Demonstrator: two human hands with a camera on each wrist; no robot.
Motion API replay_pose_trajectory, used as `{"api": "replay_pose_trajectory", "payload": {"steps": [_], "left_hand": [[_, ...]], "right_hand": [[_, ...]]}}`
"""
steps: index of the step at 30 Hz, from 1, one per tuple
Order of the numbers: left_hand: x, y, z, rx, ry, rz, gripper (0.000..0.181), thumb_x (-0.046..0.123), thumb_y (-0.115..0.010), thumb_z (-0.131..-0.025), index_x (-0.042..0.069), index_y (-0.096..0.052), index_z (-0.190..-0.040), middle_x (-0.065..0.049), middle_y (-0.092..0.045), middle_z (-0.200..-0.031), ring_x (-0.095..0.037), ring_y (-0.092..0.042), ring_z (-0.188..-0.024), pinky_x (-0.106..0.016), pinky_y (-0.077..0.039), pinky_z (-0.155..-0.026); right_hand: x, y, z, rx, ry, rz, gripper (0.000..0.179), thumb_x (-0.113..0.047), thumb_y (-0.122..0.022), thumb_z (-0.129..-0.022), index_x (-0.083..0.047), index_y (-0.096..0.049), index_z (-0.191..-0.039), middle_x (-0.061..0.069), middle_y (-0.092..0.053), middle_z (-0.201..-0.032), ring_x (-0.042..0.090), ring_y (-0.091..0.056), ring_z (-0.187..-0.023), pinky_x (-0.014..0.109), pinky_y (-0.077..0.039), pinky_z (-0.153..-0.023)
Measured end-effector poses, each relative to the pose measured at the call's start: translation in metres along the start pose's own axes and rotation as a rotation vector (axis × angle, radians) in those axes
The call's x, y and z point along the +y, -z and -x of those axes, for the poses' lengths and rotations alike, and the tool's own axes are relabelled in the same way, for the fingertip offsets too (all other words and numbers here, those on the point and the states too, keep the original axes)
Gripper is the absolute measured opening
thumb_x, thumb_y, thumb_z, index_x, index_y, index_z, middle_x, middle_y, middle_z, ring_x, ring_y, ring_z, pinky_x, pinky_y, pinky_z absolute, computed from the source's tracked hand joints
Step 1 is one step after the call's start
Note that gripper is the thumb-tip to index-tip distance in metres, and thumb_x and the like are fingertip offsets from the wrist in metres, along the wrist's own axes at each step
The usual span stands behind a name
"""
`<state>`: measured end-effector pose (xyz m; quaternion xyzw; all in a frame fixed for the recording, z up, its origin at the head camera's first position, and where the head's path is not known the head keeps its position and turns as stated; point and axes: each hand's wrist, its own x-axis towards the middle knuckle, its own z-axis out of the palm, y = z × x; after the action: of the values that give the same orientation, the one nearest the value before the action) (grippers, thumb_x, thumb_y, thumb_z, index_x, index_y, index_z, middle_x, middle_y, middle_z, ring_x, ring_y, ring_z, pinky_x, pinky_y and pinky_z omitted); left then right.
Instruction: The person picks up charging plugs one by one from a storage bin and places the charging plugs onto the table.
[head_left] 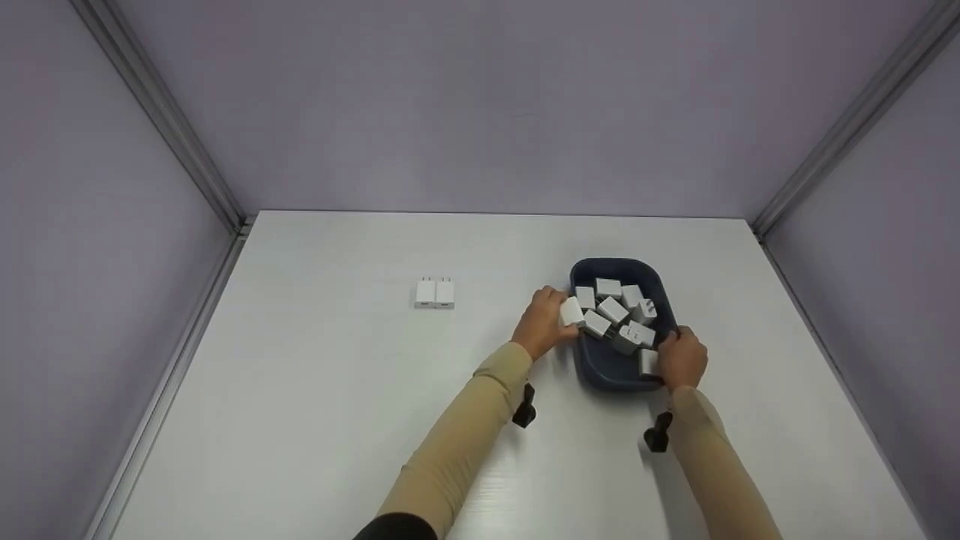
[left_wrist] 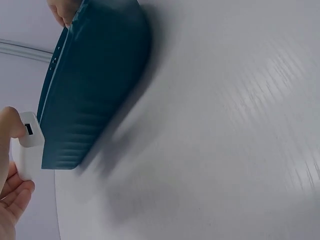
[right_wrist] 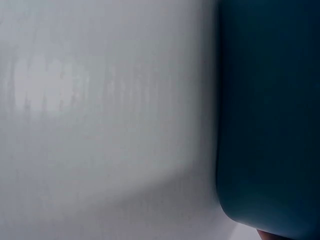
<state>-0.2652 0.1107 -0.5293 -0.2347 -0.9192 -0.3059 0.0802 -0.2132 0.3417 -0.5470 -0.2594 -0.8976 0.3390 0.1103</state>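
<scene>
Pinching one white charger [head_left: 571, 311] with left hand [head_left: 541, 322], at the basket [head_left: 611, 380]'s left rim | right hand [head_left: 682, 358] clamped on opposite rim | charger may drop outside, I think, if pinch loosens | basket may tilt if pressed unevenly

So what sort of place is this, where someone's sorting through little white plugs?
Probably an indoor work booth, though what lies beyond it is out of view: plain walls on three sides, metal strips along their corners, and a white table between them.
</scene>
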Motion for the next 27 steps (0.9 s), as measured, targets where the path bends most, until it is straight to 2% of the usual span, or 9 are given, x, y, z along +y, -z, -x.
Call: {"api": "replay_pose_trajectory", "payload": {"steps": [12, 27], "left_hand": [[-0.008, 0.003, 0.002, -0.017, 0.043, -0.005, 0.048, 0.021, -0.076, -0.077, -0.001, -0.06, -0.116, -0.012, -0.062, -0.111, -0.023, -0.058, -0.104, -0.029, -0.051, -0.097], [-0.03, 0.0, 0.011, -0.074, 0.119, -0.002, 0.046, 0.016, -0.072, -0.077, -0.003, -0.061, -0.117, -0.014, -0.061, -0.111, -0.024, -0.057, -0.103, -0.031, -0.052, -0.094]], "right_hand": [[0.001, 0.0, -0.002, 0.0, -0.003, 0.016, 0.04, -0.011, -0.036, -0.098, 0.011, -0.054, -0.126, 0.034, -0.058, -0.125, 0.048, -0.056, -0.117, 0.056, -0.045, -0.1], [0.002, -0.003, -0.001, 0.027, 0.029, 0.011, 0.039, -0.011, -0.036, -0.098, 0.013, -0.055, -0.122, 0.036, -0.06, -0.12, 0.049, -0.058, -0.114, 0.056, -0.046, -0.098]]}}
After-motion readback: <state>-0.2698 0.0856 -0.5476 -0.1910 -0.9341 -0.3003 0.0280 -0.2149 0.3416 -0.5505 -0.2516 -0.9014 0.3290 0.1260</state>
